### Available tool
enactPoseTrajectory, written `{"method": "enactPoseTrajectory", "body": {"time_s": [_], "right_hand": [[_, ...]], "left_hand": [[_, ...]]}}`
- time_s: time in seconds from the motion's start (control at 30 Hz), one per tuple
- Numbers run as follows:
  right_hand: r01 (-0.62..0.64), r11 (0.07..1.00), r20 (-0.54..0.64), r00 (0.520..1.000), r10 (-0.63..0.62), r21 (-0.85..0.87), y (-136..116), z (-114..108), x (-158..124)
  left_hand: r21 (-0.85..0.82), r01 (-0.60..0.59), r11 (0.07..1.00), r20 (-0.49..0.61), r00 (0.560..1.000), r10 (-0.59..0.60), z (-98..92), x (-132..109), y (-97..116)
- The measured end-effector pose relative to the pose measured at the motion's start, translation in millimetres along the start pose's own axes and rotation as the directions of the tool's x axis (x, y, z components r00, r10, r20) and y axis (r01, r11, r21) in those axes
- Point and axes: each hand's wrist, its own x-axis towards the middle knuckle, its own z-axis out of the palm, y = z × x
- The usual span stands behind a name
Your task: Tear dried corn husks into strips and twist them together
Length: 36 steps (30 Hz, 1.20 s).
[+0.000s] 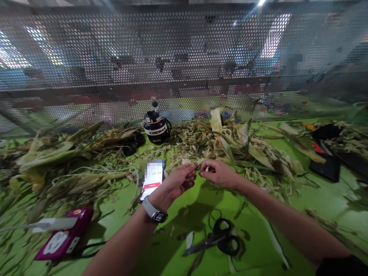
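Observation:
My left hand [183, 178], with a grey-strapped watch [156, 213] on its wrist, is closed in a pinch above the green table. Close by on the right, my right hand [216, 173] has its thumb and forefinger curled together, fingertips facing those of the left. Whatever sits between the fingers is too small to make out. Just behind both hands lies a heap of shredded corn husks [198, 135]. A lit phone [153, 174] showing a timer is left of my left hand. Black-handled scissors [214, 239] lie below the hands among husk scraps.
A black jug labelled ENERGY [156, 128] stands at the back before a perforated metal screen [184, 50]. More corn husks [48, 161] cover the left side. A purple power bank [64, 237] with cables lies front left. At right rests a dark, flat object [326, 166].

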Motion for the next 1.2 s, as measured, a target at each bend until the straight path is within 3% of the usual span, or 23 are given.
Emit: {"method": "enactPoseTrajectory", "body": {"time_s": [0.07, 0.13, 0.2, 0.27, 0.33, 0.4, 0.53, 0.6, 0.67, 0.77, 0.87, 0.97, 1.07, 1.2], "right_hand": [[-0.047, 0.998, 0.037, 0.998, 0.046, 0.043, -2, -2, -1], [-0.099, 0.987, 0.101, 0.991, 0.086, 0.127, -4, -3, -1], [-0.125, 0.982, 0.122, 0.987, 0.108, 0.141, -5, -5, -1], [-0.051, 0.998, 0.047, 0.998, 0.050, 0.035, -6, -7, -1], [0.070, 0.993, -0.060, 0.995, -0.076, -0.090, -7, -9, -1], [0.096, 0.993, -0.086, 0.991, -0.101, -0.061, -8, -10, -1], [-0.153, 0.938, 0.074, 0.988, 0.136, 0.312, -10, -8, -2], [-0.197, 0.877, 0.091, 0.980, 0.174, 0.439, -10, -7, -1], [-0.195, 0.867, 0.073, 0.981, 0.182, 0.458, -9, -6, 1], [-0.133, 0.962, 0.011, 0.991, 0.135, 0.239, -5, -6, 2], [0.065, 0.990, -0.066, 0.995, -0.073, -0.125, -4, -7, -1], [0.226, 0.887, -0.066, 0.959, -0.275, -0.403, -8, -5, -7], [0.335, 0.745, -0.036, 0.901, -0.433, -0.578, -12, -5, -11], [0.343, 0.609, -0.105, 0.809, -0.579, -0.715, -12, -12, -11]], "left_hand": [[0.071, -0.049, 0.996, -0.009, 0.999, 0.050, 0.7, 1, -2], [0.244, -0.151, 0.958, -0.046, 0.985, 0.167, 0.7, 3, -5], [0.464, -0.256, 0.848, -0.078, 0.942, 0.326, -0.4, 7, -8], [0.599, -0.305, 0.741, -0.083, 0.896, 0.436, -2.1, 11, -10], [0.609, -0.307, 0.731, -0.079, 0.894, 0.441, -3.3, 13, -12], [0.553, -0.285, 0.783, -0.082, 0.916, 0.392, -3.3, 14, -12], [0.449, -0.251, 0.858, -0.091, 0.942, 0.323, -0.3, 13, -12], [0.420, -0.247, 0.873, -0.094, 0.945, 0.312, 1.0, 12, -12], [0.416, -0.243, 0.876, -0.101, 0.945, 0.310, 0.9, 13, -11], [0.493, -0.259, 0.831, -0.093, 0.934, 0.346, -2.5, 15, -12], [0.620, -0.303, 0.724, -0.062, 0.901, 0.430, -7.6, 18, -13], [0.715, -0.347, 0.606, -0.006, 0.865, 0.502, -10.7, 18, -13], [0.808, -0.382, 0.449, 0.077, 0.824, 0.561, -9.4, 14, -12], [0.886, -0.390, 0.252, 0.197, 0.808, 0.555, -0.7, 4, -14]]}}
